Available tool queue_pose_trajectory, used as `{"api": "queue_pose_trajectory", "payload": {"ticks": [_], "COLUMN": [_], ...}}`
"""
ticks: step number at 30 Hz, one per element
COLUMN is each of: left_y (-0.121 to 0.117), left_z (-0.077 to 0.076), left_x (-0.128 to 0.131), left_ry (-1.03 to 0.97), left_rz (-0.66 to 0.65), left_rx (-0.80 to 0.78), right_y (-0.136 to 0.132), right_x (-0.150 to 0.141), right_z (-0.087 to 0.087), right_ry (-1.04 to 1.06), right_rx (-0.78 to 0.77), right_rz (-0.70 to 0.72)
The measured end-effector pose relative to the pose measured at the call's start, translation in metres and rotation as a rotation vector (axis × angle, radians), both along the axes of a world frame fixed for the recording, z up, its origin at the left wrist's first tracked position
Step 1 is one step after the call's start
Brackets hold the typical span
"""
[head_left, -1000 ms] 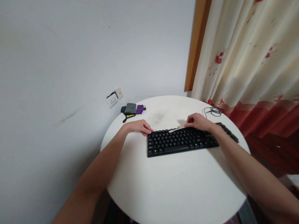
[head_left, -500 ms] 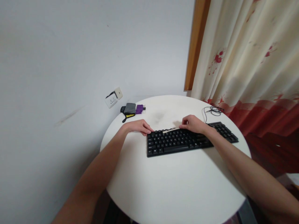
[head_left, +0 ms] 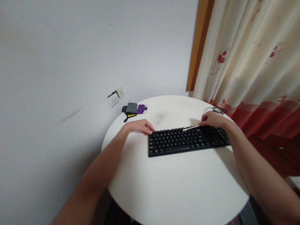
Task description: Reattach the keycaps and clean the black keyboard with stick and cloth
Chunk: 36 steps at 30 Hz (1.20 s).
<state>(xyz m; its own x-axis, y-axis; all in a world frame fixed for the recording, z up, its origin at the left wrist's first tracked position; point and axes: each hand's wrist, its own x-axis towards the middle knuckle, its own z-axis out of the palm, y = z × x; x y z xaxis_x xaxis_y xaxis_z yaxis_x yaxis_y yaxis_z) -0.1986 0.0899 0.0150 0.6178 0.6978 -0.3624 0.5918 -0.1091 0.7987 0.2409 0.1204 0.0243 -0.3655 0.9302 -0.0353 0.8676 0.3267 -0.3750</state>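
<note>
A black keyboard (head_left: 180,142) lies across the round white table (head_left: 173,184). My left hand (head_left: 140,126) rests at the keyboard's far left corner, fingers curled down against it. My right hand (head_left: 212,119) is over the keyboard's far right part, closed on a thin pale stick (head_left: 190,127) whose tip lies along the top row of keys. The keyboard's right end is partly hidden by my right forearm.
A grey, yellow and purple pouch bundle (head_left: 132,110) sits at the table's far left edge by a wall socket (head_left: 114,97). A coiled black cable (head_left: 214,110) lies behind my right hand. A cream and red curtain (head_left: 253,68) hangs on the right.
My right hand has slid to the right along the keyboard's top row with the stick, after first moving left. My left hand has stayed at the left corner.
</note>
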Motion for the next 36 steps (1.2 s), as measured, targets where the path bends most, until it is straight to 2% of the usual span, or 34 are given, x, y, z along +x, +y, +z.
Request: {"api": "queue_pose_trajectory", "payload": {"ticks": [6, 13, 18, 23, 26, 33, 36], "left_y": [0.001, -0.003, -0.003, -0.001, -0.001, -0.001, 0.001], "left_z": [0.0, 0.008, 0.012, 0.017, 0.02, 0.015, 0.01], "left_x": [0.002, 0.01, 0.001, -0.017, -0.02, -0.022, -0.023], "left_ry": [0.02, 0.08, 0.114, 0.184, 0.208, 0.136, 0.128], "left_rz": [-0.068, -0.108, -0.079, -0.062, -0.062, -0.044, -0.006], "left_rx": [0.116, 0.21, 0.22, 0.144, 0.119, 0.081, 0.072], "right_y": [-0.014, -0.018, -0.035, -0.046, -0.039, -0.011, -0.006], "right_x": [-0.032, -0.055, -0.086, -0.109, -0.098, -0.025, -0.008], "right_z": [0.003, -0.006, -0.013, -0.017, -0.012, 0.0, 0.001], "right_ry": [0.065, 0.079, 0.05, 0.058, 0.027, -0.029, -0.033], "right_rx": [-0.005, 0.065, 0.207, 0.252, 0.22, 0.111, 0.128], "right_rz": [0.028, 0.005, -0.066, -0.101, -0.106, -0.159, -0.17]}}
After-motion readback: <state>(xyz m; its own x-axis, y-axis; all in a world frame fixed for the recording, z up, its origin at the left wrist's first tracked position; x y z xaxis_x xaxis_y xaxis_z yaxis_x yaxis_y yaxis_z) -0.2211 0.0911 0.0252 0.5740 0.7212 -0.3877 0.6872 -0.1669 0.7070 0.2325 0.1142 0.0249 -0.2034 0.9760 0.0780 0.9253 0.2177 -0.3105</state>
